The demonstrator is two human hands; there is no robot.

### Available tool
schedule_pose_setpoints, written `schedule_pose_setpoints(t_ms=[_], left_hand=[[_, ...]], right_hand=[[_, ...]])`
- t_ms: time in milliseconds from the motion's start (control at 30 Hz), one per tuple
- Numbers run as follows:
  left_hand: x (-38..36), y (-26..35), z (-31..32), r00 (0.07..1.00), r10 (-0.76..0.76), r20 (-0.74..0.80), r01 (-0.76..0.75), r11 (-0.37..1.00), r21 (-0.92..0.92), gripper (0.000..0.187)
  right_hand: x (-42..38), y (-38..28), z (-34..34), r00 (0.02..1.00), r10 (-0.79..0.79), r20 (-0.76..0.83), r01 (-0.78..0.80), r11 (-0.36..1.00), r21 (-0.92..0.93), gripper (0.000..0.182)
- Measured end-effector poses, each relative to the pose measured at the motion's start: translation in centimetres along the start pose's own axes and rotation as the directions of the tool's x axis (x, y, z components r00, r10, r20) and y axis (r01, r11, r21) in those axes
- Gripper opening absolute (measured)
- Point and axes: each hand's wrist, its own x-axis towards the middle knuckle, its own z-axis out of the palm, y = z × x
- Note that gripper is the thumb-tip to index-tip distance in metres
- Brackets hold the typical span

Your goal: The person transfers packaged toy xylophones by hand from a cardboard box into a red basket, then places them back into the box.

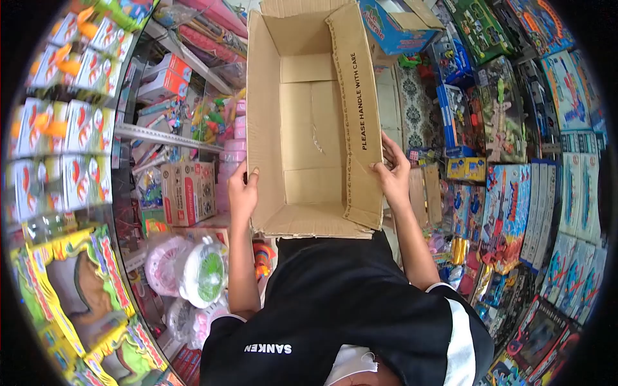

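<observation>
Between both hands I hold a large brown cardboard box (314,103), its top flaps open and its bare inside facing me. Printed on the right flap are the words "PLEASE HANDLE WITH CARE". My left hand (242,191) grips the box's left wall, thumb on the inner side and fingers behind. On the opposite side, my right hand (393,172) pinches the right flap and wall, thumb in front. The backs of the box and several fingertips are hidden.
Shelves of boxed toys line both sides, with toy packages (507,212) close on the right and yellow toy boxes (77,289) at lower left. A smaller carton (188,192) and wrapped round plastic items (203,270) stand left. A blue carton (396,32) sits beyond the box.
</observation>
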Motion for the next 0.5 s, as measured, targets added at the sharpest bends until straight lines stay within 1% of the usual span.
schedule_pose_setpoints(t_ms=[133,200,233,300,333,400,433,500], left_hand=[[6.3,2.7,1.7,1.000,-0.010,0.018,0.010,1.000,0.013,0.035],[9.5,4.0,2.2,0.999,0.043,0.019,-0.043,0.999,0.002,0.038],[10.8,4.6,2.5,0.999,0.048,0.013,-0.048,0.999,0.007,0.038],[13.2,6.0,3.5,0.995,0.093,0.021,-0.095,0.992,0.088,0.039],[14.2,6.2,4.0,0.990,0.139,0.011,-0.139,0.984,0.115,0.041],[16.1,7.2,4.6,0.990,0.139,0.026,-0.141,0.982,0.125,0.042],[16.9,7.6,4.8,0.989,0.141,0.039,-0.145,0.981,0.132,0.044],[18.9,8.7,4.9,0.993,0.112,0.036,-0.117,0.980,0.164,0.045]], right_hand=[[8.8,0.2,-0.3,1.000,0.007,-0.010,-0.007,1.000,0.008,0.068],[12.8,-0.7,-0.2,0.999,0.038,-0.006,-0.038,0.998,-0.042,0.060],[14.6,-0.8,-0.2,0.999,0.032,-0.003,-0.033,0.999,-0.034,0.060],[18.2,-1.0,-0.4,0.996,0.070,-0.052,-0.082,0.958,-0.274,0.045],[19.7,-0.9,-0.5,0.996,0.069,-0.050,-0.080,0.959,-0.271,0.045],[21.9,-0.4,-0.5,0.991,0.128,-0.040,-0.131,0.870,-0.476,0.036],[22.8,0.2,-0.4,0.990,0.134,-0.035,-0.134,0.868,-0.478,0.036],[24.7,0.9,0.1,0.997,0.044,-0.063,-0.070,0.847,-0.526,0.040]])
